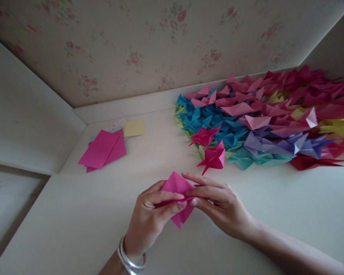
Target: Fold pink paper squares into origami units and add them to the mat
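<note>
A pink sheet of origami paper [176, 182], partly folded into a diamond shape, is held between both hands over the white tabletop. My left hand [154, 214] pinches its left side, thumb and index finger near the middle fold. From the right, my right hand [218, 198] grips the same paper with thumb and fingers at the centre crease. The lower part splits into two points below the thumbs. Parts of the paper are covered by the fingers. Just beyond the hands lie two magenta folded paper cranes [215, 156].
A large heap of folded paper cranes [237, 110] in many colours fills the back right. Flat magenta paper squares [100, 149] lie at the left, beside a pale yellow square [134, 128]. A flowered wall [149, 49] bounds the white table [74, 229].
</note>
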Demonstrator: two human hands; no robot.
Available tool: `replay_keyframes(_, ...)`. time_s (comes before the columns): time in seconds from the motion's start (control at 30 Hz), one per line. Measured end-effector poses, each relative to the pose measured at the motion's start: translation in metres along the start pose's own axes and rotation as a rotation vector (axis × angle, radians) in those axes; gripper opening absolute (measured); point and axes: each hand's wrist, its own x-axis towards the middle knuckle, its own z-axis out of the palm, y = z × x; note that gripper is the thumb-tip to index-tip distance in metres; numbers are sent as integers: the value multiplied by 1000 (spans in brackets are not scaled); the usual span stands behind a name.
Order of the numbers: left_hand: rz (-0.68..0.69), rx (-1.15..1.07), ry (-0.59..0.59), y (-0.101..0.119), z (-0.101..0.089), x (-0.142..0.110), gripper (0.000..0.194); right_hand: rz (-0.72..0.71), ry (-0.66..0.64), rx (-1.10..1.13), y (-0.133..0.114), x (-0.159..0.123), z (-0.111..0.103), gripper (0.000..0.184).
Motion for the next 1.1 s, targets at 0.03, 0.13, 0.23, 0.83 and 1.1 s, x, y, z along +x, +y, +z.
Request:
replay_keyframes(0.03,-21,-7,-15,2,1,0,6,10,-4,6,-1,0,0,15)
replay_keyframes(0.13,-66,-33,-52,7,2,1,12,54,-10,42,-3,1,-1,13)
replay_keyframes(0.23,-88,-21,-63,7,3,1,14,126,-31,126,-6,2,0,13)
replay_keyframes(0.83,-108,177,4,2,8,-4,25,417,102,331,-4,2,8,21)
replay_keyframes(1.1,-52,192,-32,3,9,-6,27,462,176,384,-1,1,8,24)
